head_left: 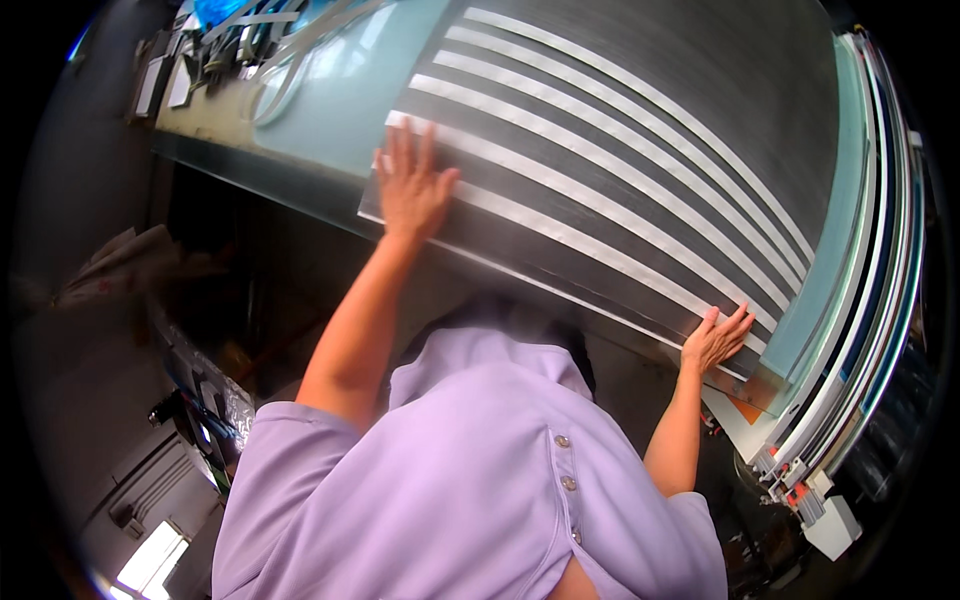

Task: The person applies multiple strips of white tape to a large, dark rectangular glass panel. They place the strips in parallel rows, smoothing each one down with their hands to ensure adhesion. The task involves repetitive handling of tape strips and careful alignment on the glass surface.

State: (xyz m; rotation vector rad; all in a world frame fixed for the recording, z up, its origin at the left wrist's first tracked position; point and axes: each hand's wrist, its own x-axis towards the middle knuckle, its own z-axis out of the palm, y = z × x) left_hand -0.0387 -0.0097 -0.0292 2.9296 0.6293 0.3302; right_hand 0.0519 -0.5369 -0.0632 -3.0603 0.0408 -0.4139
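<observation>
A large dark grey sheet (720,90) lies on a glass-topped table (330,130). Several parallel white strips (560,165) run across it from upper left to lower right. My left hand (411,190) rests on the sheet's left end, fingers spread, its fingertips at the end of one strip. Toward the right end, my right hand (716,340) lies palm down with fingers stretched over the strips nearest me. Neither hand grips anything. Both forearms reach forward from lilac sleeves.
Loose white bands (290,65) and dark tools (215,60) lie at the table's far left. Along the right edge stand long curved-looking rails (868,250) with a white end piece (832,527). Below left, a window (152,560) glows.
</observation>
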